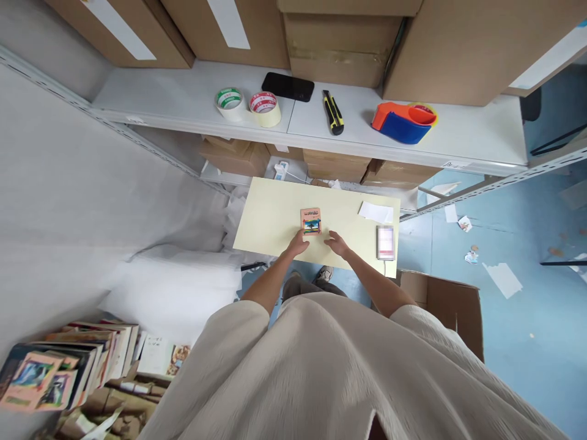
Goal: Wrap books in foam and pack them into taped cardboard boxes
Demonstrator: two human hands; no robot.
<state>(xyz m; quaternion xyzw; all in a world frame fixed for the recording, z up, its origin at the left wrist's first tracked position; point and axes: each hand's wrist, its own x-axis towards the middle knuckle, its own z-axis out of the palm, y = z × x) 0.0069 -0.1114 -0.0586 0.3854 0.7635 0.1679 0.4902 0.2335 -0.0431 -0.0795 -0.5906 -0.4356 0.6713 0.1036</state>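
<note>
A small pink book (311, 222) with a picture of a tree on its cover lies flat on the pale yellow table (275, 208). My left hand (298, 244) is at the book's lower left corner, thumb apart from the fingers; the fingertips seem to touch the edge, without a clear grip. To the right of the book, a small gap away, my right hand (337, 244) is held with thumb and fingers apart and nothing between them. White paper sheets (376, 212) and a device with a lit screen (386, 242) lie at the table's right end.
On the shelf (183, 91) ahead are tape rolls (265, 110), a black phone (288, 87), a yellow-black utility knife (332, 113) and an orange-blue tape dispenser (403, 122). Cardboard boxes (339, 49) stand behind. An open carton (452, 305) is at right, stacked books (92, 354) at lower left.
</note>
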